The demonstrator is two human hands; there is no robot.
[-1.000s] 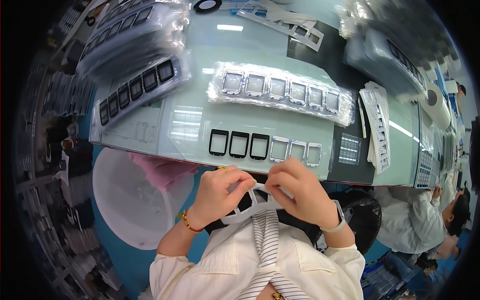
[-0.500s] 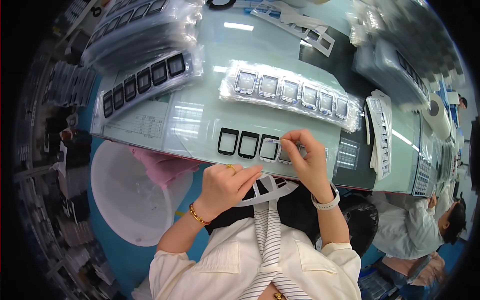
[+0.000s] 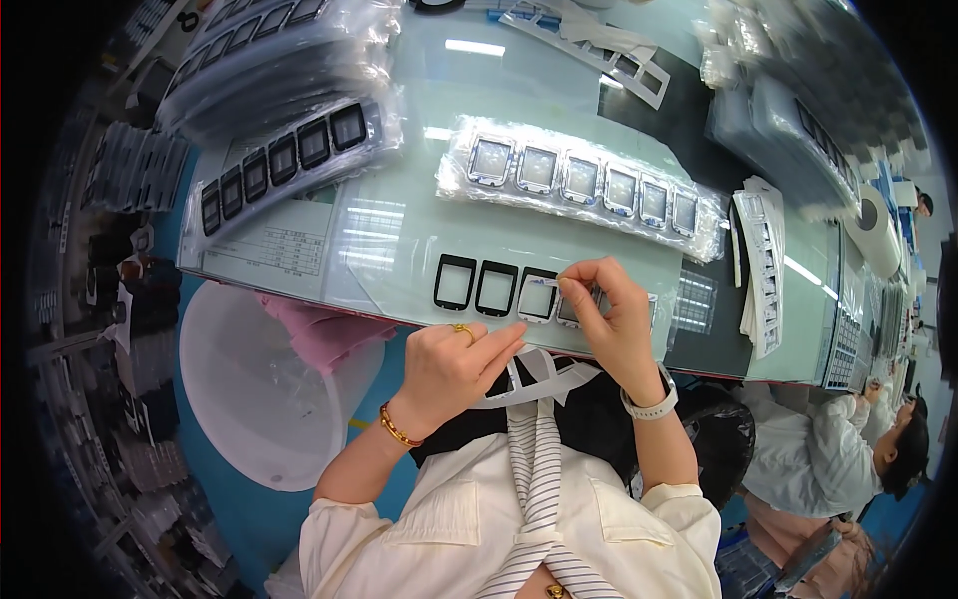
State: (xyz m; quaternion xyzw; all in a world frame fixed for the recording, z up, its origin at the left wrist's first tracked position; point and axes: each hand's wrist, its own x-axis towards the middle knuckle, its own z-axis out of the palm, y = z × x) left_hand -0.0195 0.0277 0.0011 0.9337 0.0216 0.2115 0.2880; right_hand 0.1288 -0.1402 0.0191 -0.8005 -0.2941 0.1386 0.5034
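On the glass tabletop near its front edge lies a row of rectangular frames. A black frame [image 3: 455, 284] is leftmost, with a second black frame [image 3: 496, 290] beside it. Over the third, a thin white-and-blue frame-shaped liner [image 3: 537, 318] covers the lower part, leaving the black top edge visible. My right hand [image 3: 617, 307] pinches the liner's upper right corner and partly hides further frames with white-and-blue borders. At its lower left corner, my left hand [image 3: 449, 364] has fingers pressed together. Below my hands, a white cut-out sheet [image 3: 544, 382] lies over my lap.
A plastic-wrapped tray [image 3: 589, 212] of silvery-rimmed frames lies beyond the row. Bagged stacks of black frames [image 3: 284, 160] rise at left, more [image 3: 788, 130] at right. A white bin [image 3: 254, 419] with pink cloth stands below the left edge. Another person [image 3: 818, 449] sits at right.
My hands have hardly moved and stay at the third frame's corners. At right, the other person's hands and body have shifted slightly.
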